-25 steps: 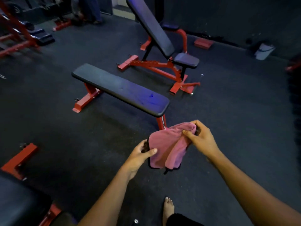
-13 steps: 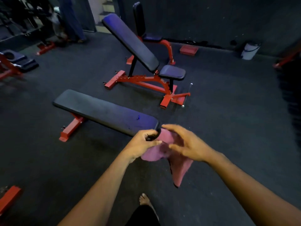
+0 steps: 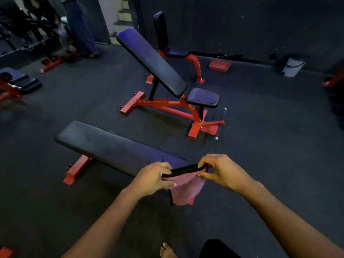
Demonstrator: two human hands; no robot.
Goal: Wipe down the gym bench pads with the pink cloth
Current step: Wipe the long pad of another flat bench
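Observation:
A pink cloth (image 3: 183,190) with a black edge hangs in the air between my hands, just in front of the near end of the flat bench pad (image 3: 111,148). My left hand (image 3: 153,178) pinches its left top corner. Its right top corner is pinched by my right hand (image 3: 221,170), and the black edge is stretched between them. The flat bench has a long dark pad on red legs. Behind it stands an incline bench (image 3: 151,61) with a tilted back pad and a small seat pad (image 3: 202,97).
An upright seat (image 3: 161,30) on a red frame stands at the back wall. A red tray (image 3: 219,65) and a white bucket (image 3: 294,67) lie by the wall. People stand at the far left (image 3: 78,27). My bare foot (image 3: 166,251) is on the dark floor.
The view has drawn nearer to the flat bench. My hands have spread apart and pulled the cloth's black top edge taut, where before the cloth was bunched between them.

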